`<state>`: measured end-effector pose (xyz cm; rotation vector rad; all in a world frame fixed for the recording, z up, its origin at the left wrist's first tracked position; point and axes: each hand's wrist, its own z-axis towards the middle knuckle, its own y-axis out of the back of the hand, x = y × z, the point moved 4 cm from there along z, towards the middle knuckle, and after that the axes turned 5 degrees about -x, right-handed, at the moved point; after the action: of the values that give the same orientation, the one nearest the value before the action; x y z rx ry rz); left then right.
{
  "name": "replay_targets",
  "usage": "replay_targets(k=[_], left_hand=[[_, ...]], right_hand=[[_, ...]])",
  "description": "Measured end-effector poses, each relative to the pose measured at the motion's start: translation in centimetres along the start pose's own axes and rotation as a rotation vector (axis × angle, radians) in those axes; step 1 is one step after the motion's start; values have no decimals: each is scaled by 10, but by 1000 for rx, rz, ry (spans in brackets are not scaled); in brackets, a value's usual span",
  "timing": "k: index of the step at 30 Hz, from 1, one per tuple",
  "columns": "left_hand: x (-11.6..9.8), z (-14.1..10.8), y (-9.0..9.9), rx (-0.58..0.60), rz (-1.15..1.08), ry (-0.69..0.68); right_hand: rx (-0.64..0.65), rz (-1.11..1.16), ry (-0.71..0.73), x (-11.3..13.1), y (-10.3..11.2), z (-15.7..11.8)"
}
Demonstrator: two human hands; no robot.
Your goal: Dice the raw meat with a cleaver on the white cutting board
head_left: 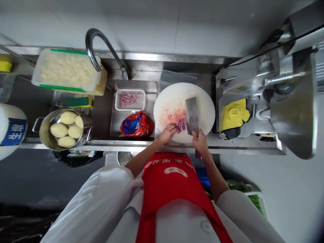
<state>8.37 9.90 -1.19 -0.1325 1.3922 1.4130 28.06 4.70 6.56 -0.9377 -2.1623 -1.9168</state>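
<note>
A round white cutting board (167, 98) carries a small heap of dark red, raw-looking meat (181, 125) near its front edge, with reddish stains around it. My left hand (167, 134) rests at the board's front left, its bent fingertips pressed against the meat's left side. Gripped by its handle in my right hand (200, 142) is a broad cleaver (192, 113). Its blade lies over the board just right of the meat and looks slightly blurred.
Left of the board, a sink holds a white basket (139, 105) of chopped pinkish pieces and a red plastic bag (146, 125). Further left are a pot (48, 138) of peeled potatoes, a lidded tub (37, 74) and a faucet (93, 33). A metal machine (296, 111) with a yellow cloth (234, 113) stands right.
</note>
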Motion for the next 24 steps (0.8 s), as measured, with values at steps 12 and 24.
replay_targets(k=[12,24], left_hand=[[-2,114,6,673,50,-296],[-50,70,-63,-122,459,286]], right_hand=[[-61,136,-376,-94,30,-40],[53,-27,-340,-82,26,-20]])
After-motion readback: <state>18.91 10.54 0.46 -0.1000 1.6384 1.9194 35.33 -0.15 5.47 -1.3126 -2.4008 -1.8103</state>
